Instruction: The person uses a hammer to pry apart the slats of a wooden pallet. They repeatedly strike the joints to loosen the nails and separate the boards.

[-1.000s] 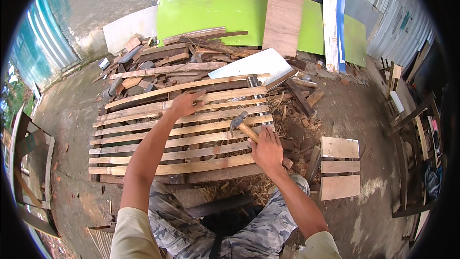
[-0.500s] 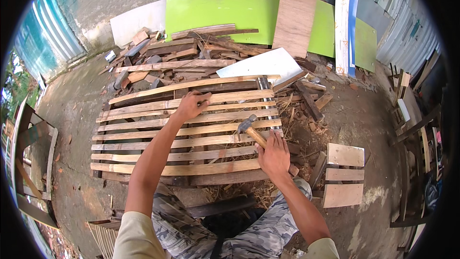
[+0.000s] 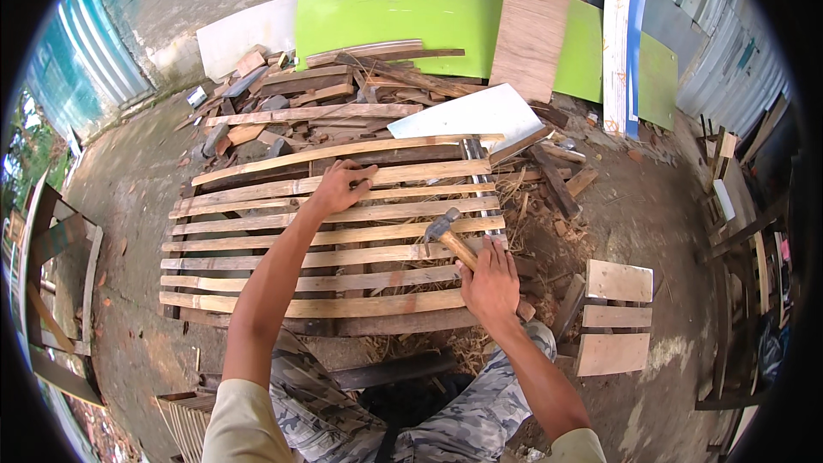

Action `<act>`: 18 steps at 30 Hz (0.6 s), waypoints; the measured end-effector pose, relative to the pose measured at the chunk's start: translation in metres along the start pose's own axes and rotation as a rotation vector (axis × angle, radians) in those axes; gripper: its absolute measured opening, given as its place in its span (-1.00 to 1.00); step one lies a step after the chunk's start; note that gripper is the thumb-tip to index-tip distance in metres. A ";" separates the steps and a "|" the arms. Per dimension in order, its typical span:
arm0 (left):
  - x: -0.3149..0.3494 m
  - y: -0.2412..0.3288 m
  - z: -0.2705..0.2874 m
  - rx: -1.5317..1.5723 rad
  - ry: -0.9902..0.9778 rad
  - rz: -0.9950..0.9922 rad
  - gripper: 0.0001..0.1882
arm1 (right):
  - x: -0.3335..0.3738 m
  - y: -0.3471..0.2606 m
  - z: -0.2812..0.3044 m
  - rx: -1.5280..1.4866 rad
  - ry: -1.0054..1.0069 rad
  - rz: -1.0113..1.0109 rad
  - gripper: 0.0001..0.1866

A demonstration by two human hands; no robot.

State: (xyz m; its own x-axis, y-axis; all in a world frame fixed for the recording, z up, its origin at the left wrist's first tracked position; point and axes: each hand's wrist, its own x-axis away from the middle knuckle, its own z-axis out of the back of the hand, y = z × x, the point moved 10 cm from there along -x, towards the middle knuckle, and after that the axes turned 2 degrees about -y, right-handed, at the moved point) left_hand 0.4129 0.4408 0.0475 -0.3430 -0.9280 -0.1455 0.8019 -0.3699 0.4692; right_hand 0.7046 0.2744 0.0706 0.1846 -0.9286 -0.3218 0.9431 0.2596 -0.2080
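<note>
A slatted bamboo panel (image 3: 403, 231) lies before me, its pale slats running left to right over darker crosspieces. Toward its far side, my left hand (image 3: 343, 186) grips one bamboo slat (image 3: 420, 174), with thumb and fingers on either edge of it. My right hand (image 3: 492, 281) is at the panel's right end, closed around the wooden handle of a claw hammer (image 3: 456, 244). The hammer's metal head lies over the middle slats, pointing away and to the left. My right fingertips reach the slat ends beside a metal-looking strip (image 3: 474, 154).
Scrap wood (image 3: 317, 90) is heaped beyond the panel, with a white board (image 3: 471, 120) on it. Green sheets (image 3: 394, 17) and a tall plywood board (image 3: 531, 26) lean behind. Short boards (image 3: 614, 354) lie at right. Wooden frames (image 3: 60, 291) stand at left.
Both hands keep nearly the same places, the left on the slat and the right on the hammer. The view has shifted very slightly.
</note>
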 end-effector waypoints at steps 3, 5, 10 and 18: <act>0.002 -0.001 0.004 0.009 -0.002 -0.030 -0.58 | -0.001 -0.002 0.001 0.000 -0.009 -0.005 -0.52; 0.001 0.003 0.003 0.000 0.016 -0.064 -0.58 | -0.001 -0.002 0.001 0.001 -0.022 -0.010 -0.52; 0.009 -0.007 0.013 0.023 0.047 -0.132 -0.56 | 0.000 -0.004 -0.001 0.010 -0.053 -0.003 -0.51; 0.074 -0.088 0.084 -0.119 0.053 0.121 -0.57 | 0.000 0.001 -0.003 0.021 -0.031 -0.008 -0.56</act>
State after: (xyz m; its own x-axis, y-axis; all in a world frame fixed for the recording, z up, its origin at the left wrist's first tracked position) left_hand 0.2755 0.4085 0.0688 -0.2171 -0.9659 -0.1413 0.8890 -0.2555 0.3800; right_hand 0.7045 0.2751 0.0670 0.1854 -0.9385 -0.2913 0.9502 0.2468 -0.1904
